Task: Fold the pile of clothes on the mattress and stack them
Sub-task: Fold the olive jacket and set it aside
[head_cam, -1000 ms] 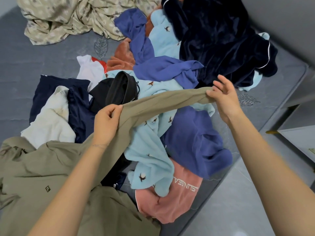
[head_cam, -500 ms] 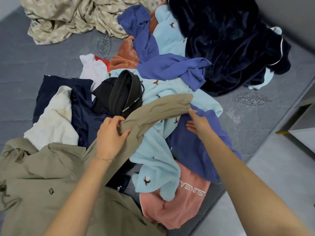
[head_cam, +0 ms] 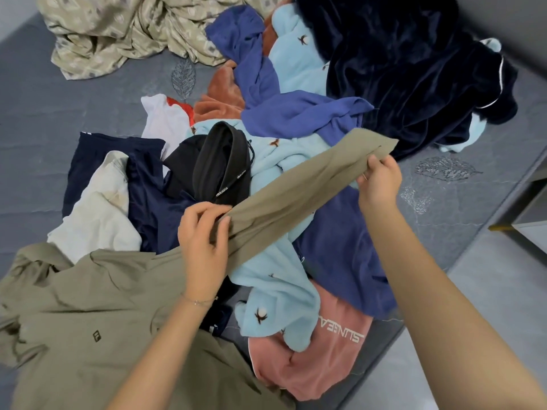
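An olive-green shirt [head_cam: 88, 315] with a small chest logo lies at the lower left of the grey mattress [head_cam: 44, 119]. Its long sleeve [head_cam: 299, 187] is stretched taut above the heap. My left hand [head_cam: 204, 241] grips the sleeve near the shoulder end. My right hand [head_cam: 379, 182] pinches the cuff end, held out to the right. Under the sleeve lies the jumbled pile: a light blue fleece [head_cam: 275, 279], a blue garment [head_cam: 340, 255], a pink top [head_cam: 319, 359], a black hooded piece [head_cam: 219, 167], navy cloth [head_cam: 148, 196] and a cream garment [head_cam: 97, 214].
A dark navy velvet garment [head_cam: 414, 72] fills the upper right. A beige patterned sheet [head_cam: 124, 28] is bunched at the top left. The mattress edge runs along the right, with grey floor [head_cam: 488, 306] and a furniture corner [head_cam: 524, 220] beyond it.
My right hand let go of the sleeve end, dropped toward the pile, then took the cuff again and pulled it out to the right. The left hand kept its grip.
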A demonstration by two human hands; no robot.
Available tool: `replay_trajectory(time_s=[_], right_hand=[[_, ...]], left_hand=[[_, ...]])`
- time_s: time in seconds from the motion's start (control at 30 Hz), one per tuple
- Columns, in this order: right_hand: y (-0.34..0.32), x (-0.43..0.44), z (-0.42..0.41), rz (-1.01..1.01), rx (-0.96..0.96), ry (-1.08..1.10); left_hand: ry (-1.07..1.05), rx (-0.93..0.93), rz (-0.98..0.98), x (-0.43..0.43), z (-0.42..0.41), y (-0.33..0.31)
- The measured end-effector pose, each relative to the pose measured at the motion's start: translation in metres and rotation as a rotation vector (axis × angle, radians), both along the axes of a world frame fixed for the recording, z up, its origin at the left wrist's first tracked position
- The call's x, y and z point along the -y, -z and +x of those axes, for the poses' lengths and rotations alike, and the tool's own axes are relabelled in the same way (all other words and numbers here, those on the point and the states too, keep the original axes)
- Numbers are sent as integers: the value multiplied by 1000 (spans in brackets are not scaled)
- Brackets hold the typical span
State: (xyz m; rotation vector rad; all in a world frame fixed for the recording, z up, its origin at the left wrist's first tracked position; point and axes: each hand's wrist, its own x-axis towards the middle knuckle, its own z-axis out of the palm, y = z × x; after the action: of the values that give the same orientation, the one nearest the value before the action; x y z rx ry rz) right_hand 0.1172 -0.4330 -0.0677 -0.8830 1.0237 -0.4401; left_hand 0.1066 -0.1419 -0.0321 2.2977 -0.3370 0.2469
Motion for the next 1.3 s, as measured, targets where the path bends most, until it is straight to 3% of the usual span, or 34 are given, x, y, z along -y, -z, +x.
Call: replay_trajectory(time_s=[0.1, 0.2, 0.3, 0.37, 0.4, 0.47, 0.67, 0.73, 0.77, 0.87, 0.9, 0.97, 1.13, 1.2, 1.3], right_hand=[[12, -3, -10, 251, -36, 30], [25, -10, -21, 420, -133, -63], [24, -18, -20, 457, -127, -159], [14, -25, -11, 301, -120, -211], [9, -30, -7, 162, -149, -219], [-7, -50, -1, -78, -172, -252], [-41, -141, -7, -370, -121, -506], [-44, -179, -16, -475, -51, -641], [-46, -199, -23, -576, -16, -735], [-31, -252, -44, -1189, 78, -1062], [-19, -266, -50, -1451, 117, -1157], [-6, -292, -64, -1670, 204, -1393], [15, -336, -89, -1599, 214, -1780], [19, -345, -91, -1571, 152, -1801], [25, -352, -92, -1596, 84, -1761]], left_hand=[[3, 69, 175, 5, -13, 13], [189, 151, 473, 6, -26, 30], [310, 61, 849, -2, -24, 58], [337, -19, 915, -4, -16, 68], [338, -51, 886, -2, -14, 67], [296, -148, 637, 7, -16, 54], [95, -594, -526, 3, -33, -10], [7, -764, -816, -14, -30, -25], [-47, -799, -900, -26, -29, -29], [-168, -861, -1106, -74, -27, -35], [-181, -906, -1162, -92, -27, -39], [-196, -999, -1240, -131, -28, -38], [-359, -1176, -1254, -211, -50, -10], [-419, -1232, -1093, -224, -63, 6], [-588, -1122, -871, -231, -76, 32]])
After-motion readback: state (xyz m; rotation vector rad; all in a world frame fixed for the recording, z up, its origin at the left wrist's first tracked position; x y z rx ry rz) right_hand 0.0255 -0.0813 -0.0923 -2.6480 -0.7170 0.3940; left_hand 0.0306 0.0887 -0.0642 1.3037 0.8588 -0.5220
